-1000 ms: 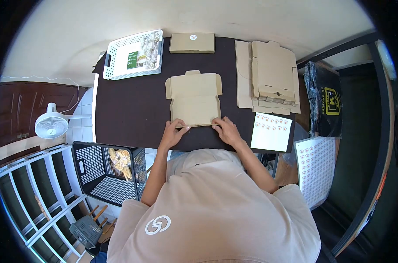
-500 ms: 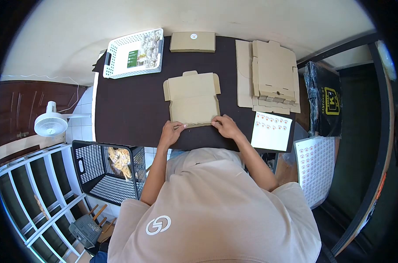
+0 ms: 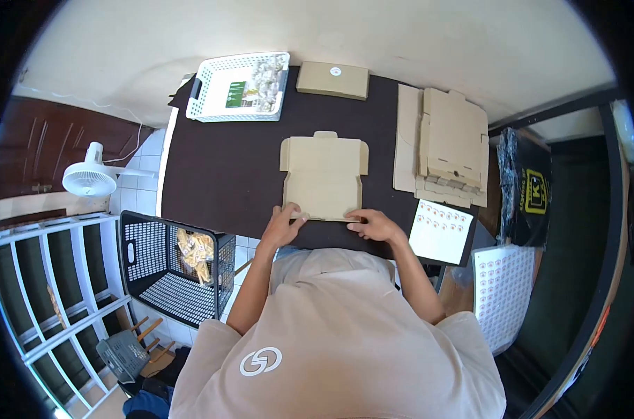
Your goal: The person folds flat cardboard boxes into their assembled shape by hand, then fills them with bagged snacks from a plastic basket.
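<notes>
An open cardboard box [image 3: 323, 174] lies in front of me on the dark table, its lid spread toward the wall and its side flaps out. My left hand [image 3: 284, 225] is closed at the box's near left corner, thumb and fingers on the edge. At the near right corner my right hand [image 3: 374, 225] has its thumb and fingers bent round the edge. Both hands touch the folded front edge of the cardboard.
Behind stand a white basket [image 3: 212, 110] with packets and a closed box [image 3: 332, 80]. Flat boxes [image 3: 454, 136] are stacked at the right above a sticker sheet [image 3: 439, 234]. A black crate [image 3: 184, 297] stands left below the table, near a fan [image 3: 90, 180].
The view has shifted, so the table sits lower and further right. My fingers have moved from pinching the front edge to wrapping round the near corners.
</notes>
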Tool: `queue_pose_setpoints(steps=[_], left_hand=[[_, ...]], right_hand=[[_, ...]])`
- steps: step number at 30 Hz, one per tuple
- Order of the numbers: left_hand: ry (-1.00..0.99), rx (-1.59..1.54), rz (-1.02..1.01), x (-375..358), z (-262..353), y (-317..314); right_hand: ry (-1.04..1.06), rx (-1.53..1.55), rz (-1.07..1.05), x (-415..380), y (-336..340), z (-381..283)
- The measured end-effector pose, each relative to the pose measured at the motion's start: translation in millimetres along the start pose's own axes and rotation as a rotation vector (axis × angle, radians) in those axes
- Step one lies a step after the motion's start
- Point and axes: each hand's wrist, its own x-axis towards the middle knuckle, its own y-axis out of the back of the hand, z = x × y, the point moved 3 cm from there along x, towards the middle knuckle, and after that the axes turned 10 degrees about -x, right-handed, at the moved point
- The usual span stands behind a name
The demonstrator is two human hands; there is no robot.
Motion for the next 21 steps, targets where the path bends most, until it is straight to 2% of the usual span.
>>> queue_pose_setpoints(steps=[2, 3, 5, 6, 8, 9, 10, 12, 13, 15, 19, 21], left_hand=[[-0.055, 0.127, 0.132, -13.3, 12.0, 10.3], [-0.054, 0.128, 0.139, -10.9, 6.1, 17.0], [-0.169, -0.029, 0.345, 0.3, -5.4, 39.1], [-0.166, -0.03, 0.351, 5.0, -2.3, 44.1], [0.023, -0.347, 0.421, 20.8, 0.8, 61.4], [0.03, -0.38, 0.47, 29.3, 2.2, 62.1], [0.024, -0.381, 0.485, 41.0, 3.3, 61.9], [0.117, -0.434, 0.367, 61.2, 0.4, 50.9], [0.115, -0.437, 0.376, 67.1, -2.8, 43.9], [0.047, -0.193, 0.442, 80.5, -5.9, 33.1], [0.075, -0.063, 0.454, 78.3, -0.6, 19.8], [0.087, -0.132, 0.474, 73.4, -1.1, 17.9]], right_hand=[[-0.118, 0.185, -0.034, -5.1, 21.7, 0.7], [-0.106, 0.152, 0.008, -2.0, 35.3, 7.2], [-0.143, 0.239, 0.304, 5.6, 62.0, 14.1], [-0.153, 0.33, 0.437, 8.8, 69.8, 17.4], [-0.163, 0.393, 0.469, 22.5, 82.2, 11.4], [-0.178, 0.461, 0.505, 28.0, 86.1, 7.5], [-0.163, 0.455, 0.502, 34.6, 85.1, -0.4], [-0.2, 0.438, 0.486, 48.5, 74.8, -12.8], [-0.205, 0.421, 0.459, 58.3, 69.9, -15.1], [-0.243, 0.321, 0.523, 66.5, 58.2, -22.1], [-0.253, 0.262, 0.609, 65.2, 46.9, -27.8], [-0.232, 0.25, 0.58, 63.2, 46.0, -25.7]])
